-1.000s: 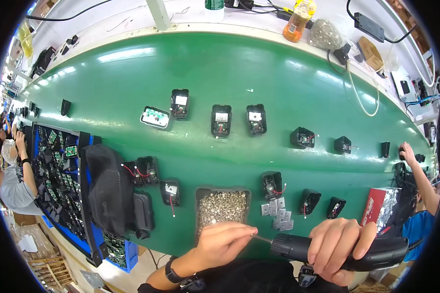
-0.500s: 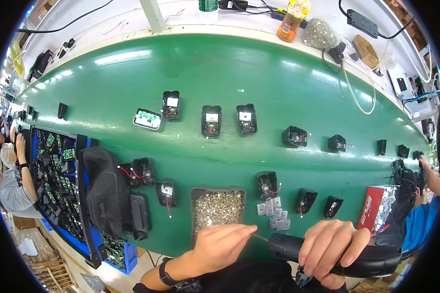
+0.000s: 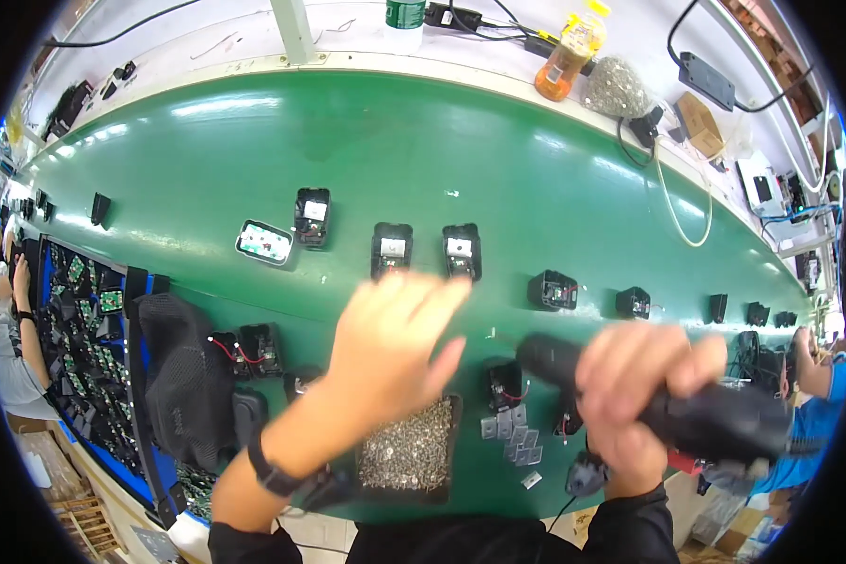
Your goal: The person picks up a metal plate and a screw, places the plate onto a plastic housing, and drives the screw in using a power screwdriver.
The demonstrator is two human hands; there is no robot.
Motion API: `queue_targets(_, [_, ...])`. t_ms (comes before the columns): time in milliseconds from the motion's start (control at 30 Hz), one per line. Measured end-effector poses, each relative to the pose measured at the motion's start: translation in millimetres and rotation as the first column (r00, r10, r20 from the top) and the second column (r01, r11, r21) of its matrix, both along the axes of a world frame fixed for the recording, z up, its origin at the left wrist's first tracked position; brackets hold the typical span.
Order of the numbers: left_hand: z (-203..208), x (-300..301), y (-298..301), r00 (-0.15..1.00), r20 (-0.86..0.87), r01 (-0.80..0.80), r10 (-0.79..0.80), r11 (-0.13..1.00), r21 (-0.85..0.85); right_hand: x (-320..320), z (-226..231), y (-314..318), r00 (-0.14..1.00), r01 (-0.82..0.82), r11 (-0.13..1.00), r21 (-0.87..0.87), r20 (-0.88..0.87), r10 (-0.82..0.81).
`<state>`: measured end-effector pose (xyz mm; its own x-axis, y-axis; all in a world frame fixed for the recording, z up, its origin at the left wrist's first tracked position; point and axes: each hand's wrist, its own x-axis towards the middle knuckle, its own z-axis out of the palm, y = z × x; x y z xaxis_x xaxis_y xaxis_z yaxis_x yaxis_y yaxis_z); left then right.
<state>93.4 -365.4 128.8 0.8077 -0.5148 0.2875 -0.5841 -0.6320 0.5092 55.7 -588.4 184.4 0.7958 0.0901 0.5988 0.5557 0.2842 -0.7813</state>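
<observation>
My right hand [image 3: 634,385] is wrapped round a black electric screwdriver [image 3: 719,423], its nose pointing left over the green belt. My left hand [image 3: 381,334] is stretched forward, slightly blurred, with the fingers extended and the thumb apart. Its fingertips are near two open black plastic housings, one on the left [image 3: 392,246] and one on the right [image 3: 462,246], and cover their lower parts; whether they touch is unclear. Under my left wrist sits a dark tray of small screws [image 3: 409,451]. Several square metal plates [image 3: 514,437] lie below another black housing [image 3: 504,381].
More housings stand along the belt, beside a white tray [image 3: 264,242] of small parts. At left are a black mesh bag [image 3: 183,376] and a blue bin [image 3: 89,367] of circuit boards. A bottle [image 3: 564,66] stands on the back ledge. Co-workers' arms show at both sides.
My left hand has left the screwdriver's tip and reached forward to the two middle housings. My right hand has lifted forward with the screwdriver. The whole view has shifted slightly.
</observation>
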Motion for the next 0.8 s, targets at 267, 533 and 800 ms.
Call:
queue_targets(267, [-53, 73, -18, 0.998, 0.063, 0.016, -0.027, 0.984, 0.176, 89, -38, 9, 0.998, -0.058, 0.990, -0.128, 0.017, 0.060])
queue_targets(533, [-55, 86, -16, 0.998, 0.057, 0.012, -0.016, 0.997, 0.076, 104, -42, 26, 0.992, 0.017, 0.997, -0.078, -0.126, -0.027])
queue_targets(800, [-54, 84, -14, 0.999, 0.040, 0.004, -0.007, 0.996, 0.084, 107, -40, 30, 0.997, -0.019, 0.992, -0.128, -0.076, 0.010])
